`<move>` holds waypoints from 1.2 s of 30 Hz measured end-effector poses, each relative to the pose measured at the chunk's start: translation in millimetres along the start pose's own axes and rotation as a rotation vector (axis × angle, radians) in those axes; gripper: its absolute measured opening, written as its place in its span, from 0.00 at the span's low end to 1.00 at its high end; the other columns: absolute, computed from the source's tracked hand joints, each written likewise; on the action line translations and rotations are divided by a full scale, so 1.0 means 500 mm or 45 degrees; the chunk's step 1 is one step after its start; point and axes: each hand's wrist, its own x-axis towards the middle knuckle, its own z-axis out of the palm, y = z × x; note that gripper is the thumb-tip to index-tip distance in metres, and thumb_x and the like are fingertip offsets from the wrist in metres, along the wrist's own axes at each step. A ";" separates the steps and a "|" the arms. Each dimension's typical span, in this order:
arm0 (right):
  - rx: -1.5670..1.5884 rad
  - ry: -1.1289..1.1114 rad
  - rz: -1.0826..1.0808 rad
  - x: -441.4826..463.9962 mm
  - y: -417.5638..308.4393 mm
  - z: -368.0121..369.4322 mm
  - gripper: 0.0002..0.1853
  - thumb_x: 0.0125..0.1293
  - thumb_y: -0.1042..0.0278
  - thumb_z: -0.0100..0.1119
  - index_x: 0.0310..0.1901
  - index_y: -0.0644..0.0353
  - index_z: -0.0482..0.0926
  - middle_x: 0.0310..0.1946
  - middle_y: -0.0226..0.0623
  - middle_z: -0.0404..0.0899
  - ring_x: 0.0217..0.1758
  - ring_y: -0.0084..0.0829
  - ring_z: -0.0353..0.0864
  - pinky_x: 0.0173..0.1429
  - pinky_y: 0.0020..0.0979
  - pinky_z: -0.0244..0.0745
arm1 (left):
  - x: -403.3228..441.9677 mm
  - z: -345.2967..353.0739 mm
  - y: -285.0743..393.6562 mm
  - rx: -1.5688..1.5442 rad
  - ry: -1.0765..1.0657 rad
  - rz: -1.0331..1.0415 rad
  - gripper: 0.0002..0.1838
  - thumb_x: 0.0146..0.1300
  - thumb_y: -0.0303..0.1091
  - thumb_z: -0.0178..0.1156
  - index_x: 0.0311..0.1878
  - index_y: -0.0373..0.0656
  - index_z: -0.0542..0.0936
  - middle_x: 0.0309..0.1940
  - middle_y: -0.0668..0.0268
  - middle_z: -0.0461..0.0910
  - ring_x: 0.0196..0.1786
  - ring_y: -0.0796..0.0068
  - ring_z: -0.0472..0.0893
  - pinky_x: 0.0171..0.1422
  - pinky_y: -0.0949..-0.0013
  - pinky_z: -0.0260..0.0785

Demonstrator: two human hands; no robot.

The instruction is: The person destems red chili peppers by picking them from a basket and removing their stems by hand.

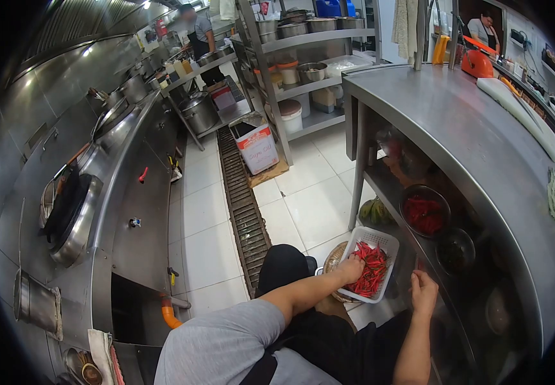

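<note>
A white plastic basket (389, 247) stands low in front of me, filled with red chili peppers (372, 266). My left hand (352, 269) reaches over its left side, with bent fingers closed on chilies at the edge of the pile. To the right of the basket, my right hand (423, 292) is raised near the shelf edge with its fingers pinched together. A thin reddish tip shows above those fingers, too small to name surely. Under the basket is a round woven tray (335, 256), partly covered.
A steel counter (431, 96) curves along my right, its lower shelf holding a bowl of red pieces (425, 210) and a dark bowl (455, 250). Green bananas (375, 212) lie behind the basket. A floor drain (242, 212) and stove line (142, 160) run left. Two people work farther back.
</note>
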 end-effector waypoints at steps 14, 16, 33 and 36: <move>-0.034 -0.016 0.104 -0.001 -0.018 -0.010 0.10 0.62 0.69 0.61 0.40 0.67 0.83 0.27 0.47 0.82 0.25 0.34 0.82 0.34 0.33 0.74 | 0.008 -0.004 -0.011 -0.082 0.117 -0.060 0.14 0.66 0.30 0.45 0.46 0.34 0.77 0.44 0.49 0.79 0.50 0.53 0.79 0.58 0.56 0.71; -0.005 -0.021 0.154 -0.001 -0.014 -0.012 0.10 0.62 0.69 0.60 0.39 0.67 0.83 0.27 0.47 0.82 0.26 0.35 0.83 0.35 0.34 0.74 | 0.006 -0.006 -0.012 -0.163 0.125 -0.064 0.14 0.66 0.30 0.45 0.45 0.34 0.77 0.44 0.49 0.79 0.50 0.52 0.79 0.58 0.57 0.71; -0.103 -0.007 0.043 -0.002 -0.020 -0.009 0.10 0.62 0.68 0.61 0.39 0.67 0.83 0.25 0.46 0.82 0.24 0.33 0.82 0.32 0.33 0.73 | -0.012 -0.022 0.012 -0.315 0.103 -0.264 0.13 0.58 0.26 0.53 0.45 0.32 0.75 0.42 0.46 0.79 0.49 0.49 0.81 0.55 0.55 0.74; -0.064 -0.017 0.020 0.000 -0.008 -0.006 0.10 0.63 0.70 0.61 0.42 0.67 0.83 0.24 0.40 0.81 0.19 0.24 0.78 0.28 0.27 0.72 | -0.005 -0.007 0.003 -0.347 0.120 -0.245 0.13 0.58 0.26 0.53 0.45 0.33 0.76 0.42 0.45 0.79 0.48 0.49 0.81 0.54 0.55 0.75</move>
